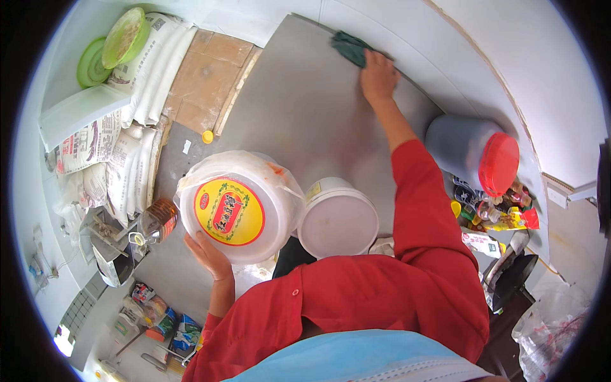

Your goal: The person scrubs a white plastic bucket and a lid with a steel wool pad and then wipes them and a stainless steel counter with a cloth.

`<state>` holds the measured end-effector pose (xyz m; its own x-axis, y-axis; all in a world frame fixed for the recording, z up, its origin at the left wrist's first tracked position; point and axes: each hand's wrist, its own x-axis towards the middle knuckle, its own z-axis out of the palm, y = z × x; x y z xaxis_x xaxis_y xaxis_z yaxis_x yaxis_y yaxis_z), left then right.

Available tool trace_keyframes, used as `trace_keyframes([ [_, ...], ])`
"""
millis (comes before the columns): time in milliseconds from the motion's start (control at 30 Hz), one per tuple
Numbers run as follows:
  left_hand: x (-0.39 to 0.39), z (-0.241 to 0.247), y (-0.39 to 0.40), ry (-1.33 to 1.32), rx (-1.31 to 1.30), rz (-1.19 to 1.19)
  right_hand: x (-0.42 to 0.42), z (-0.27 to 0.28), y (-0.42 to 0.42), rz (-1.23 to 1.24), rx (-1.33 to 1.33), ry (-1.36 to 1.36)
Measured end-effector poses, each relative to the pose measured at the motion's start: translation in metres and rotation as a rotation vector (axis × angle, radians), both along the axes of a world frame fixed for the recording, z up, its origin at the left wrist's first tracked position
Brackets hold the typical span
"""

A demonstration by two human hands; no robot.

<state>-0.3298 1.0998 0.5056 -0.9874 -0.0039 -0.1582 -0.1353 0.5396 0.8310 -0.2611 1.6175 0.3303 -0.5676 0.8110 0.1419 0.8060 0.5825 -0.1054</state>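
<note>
My right hand (380,79) reaches to the far edge of a stainless steel tabletop (305,100) and presses on a dark green cloth (351,47) beside the white wall. The left hand (208,255) rests its fingers against the side of a large white plastic bucket (274,219), whose lid bears a round yellow and red label. Thin clear plastic film lies around that bucket's rim. Close to its right stands a smaller white lidded bucket (339,224).
A big jar with a red lid (499,164) and bottles and packets are on the right. Stacked white sacks (152,71), green plastic basins (125,38) and an oil bottle (155,222) are on the left.
</note>
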Motion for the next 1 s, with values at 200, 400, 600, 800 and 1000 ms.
trace_keyframes([
  [200,0.003,0.002,-0.001,0.035,-0.042,-0.007,0.133,-0.009,-0.020,-0.461,0.011,-0.061],
  [400,-0.001,-0.008,-0.010,0.046,-0.041,-0.029,0.084,0.006,-0.120,-0.153,-0.119,-0.021],
  [600,-0.008,-0.017,-0.016,0.112,-0.130,-0.045,0.069,-0.003,-0.115,0.384,-0.367,0.343],
  [800,-0.009,-0.016,-0.015,0.065,-0.064,-0.058,0.098,0.020,-0.033,0.030,-0.149,0.057],
  [1000,-0.006,-0.016,-0.015,0.051,-0.025,-0.028,0.191,0.015,-0.176,0.394,-0.209,0.025],
])
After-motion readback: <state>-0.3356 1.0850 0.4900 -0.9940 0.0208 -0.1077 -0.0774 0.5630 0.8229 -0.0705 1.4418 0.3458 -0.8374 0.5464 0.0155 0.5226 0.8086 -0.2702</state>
